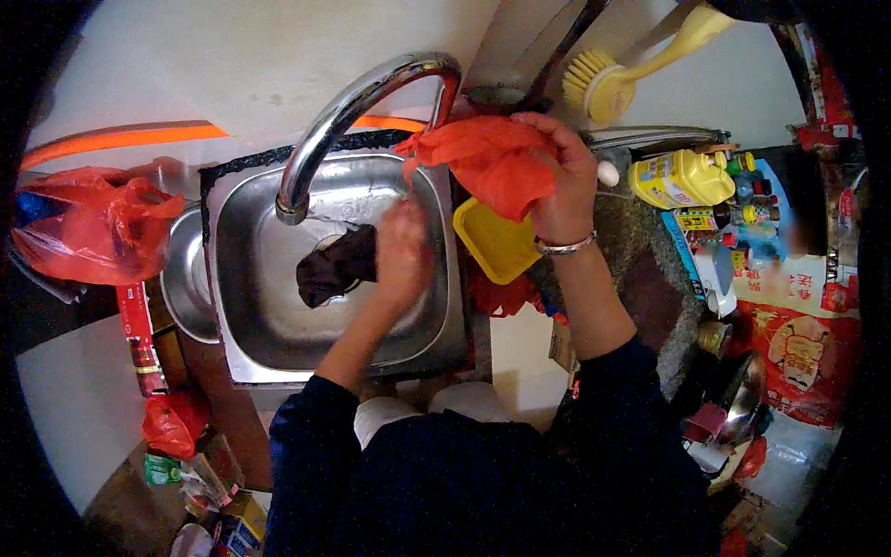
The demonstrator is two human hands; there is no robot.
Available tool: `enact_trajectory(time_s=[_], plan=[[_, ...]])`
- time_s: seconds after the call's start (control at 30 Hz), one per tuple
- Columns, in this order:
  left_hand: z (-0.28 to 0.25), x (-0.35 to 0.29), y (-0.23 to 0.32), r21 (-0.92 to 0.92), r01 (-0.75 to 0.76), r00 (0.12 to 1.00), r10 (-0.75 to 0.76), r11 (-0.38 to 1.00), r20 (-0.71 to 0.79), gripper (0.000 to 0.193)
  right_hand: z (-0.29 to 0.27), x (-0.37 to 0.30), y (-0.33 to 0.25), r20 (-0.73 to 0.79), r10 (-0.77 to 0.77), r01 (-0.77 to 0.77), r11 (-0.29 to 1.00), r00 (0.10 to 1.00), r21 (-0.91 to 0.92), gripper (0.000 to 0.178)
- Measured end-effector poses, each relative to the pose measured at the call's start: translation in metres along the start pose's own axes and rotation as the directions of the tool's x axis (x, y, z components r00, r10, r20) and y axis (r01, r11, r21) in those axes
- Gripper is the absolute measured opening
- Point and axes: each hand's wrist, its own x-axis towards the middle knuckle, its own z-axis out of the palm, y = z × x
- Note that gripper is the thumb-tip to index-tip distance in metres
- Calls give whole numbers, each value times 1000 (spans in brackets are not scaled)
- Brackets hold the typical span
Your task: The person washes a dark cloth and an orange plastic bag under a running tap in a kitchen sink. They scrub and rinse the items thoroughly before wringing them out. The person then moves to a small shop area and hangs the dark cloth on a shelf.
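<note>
Two bare hands showed at the steel sink, whose middle I took as the clock's centre. Between two and three o'clock, beyond the rim, the right hand had its fingers closed on a crumpled red plastic bag, which hung out toward two o'clock, near the tap. The left hand was over the basin's three o'clock side, beside a dark cloth at the centre; motion blur kept me from telling whether its fingers were spread, curled or gripping. As I judged it, handling such thin film well called for a pinch on a gathered fold rather than one loose edge, and for keeping its trailing corner clear of the tap. A shallow yellow tray lay at three o'clock, partly under the right hand and bag. Farther out, a brush stood at two o'clock, and another red bag at nine, its contents mostly concealed. The right thumb was hard to make out, the bag's mouth was lost in its creases, and the cloth's near end was probably covered by the left hand.
</note>
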Motion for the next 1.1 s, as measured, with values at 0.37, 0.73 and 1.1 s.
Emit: enact_trajectory(time_s=[0.37, 0.73, 1.1], plan=[[44, 68, -3, 53, -306, 926, 284, 951, 250, 55, -5, 0, -6, 15, 44, -43, 999, 999, -32, 25], [9, 45, -1, 195, -149, 959, 94, 969, 268, 76, -9, 2, -10, 30, 47, -49, 997, 998, 55, 25], [-11, -52, -84, 424, 90, 833, -302, 901, 464, 66, -5, 3, -8, 15, 23, -23, 999, 1000, 43, 25]])
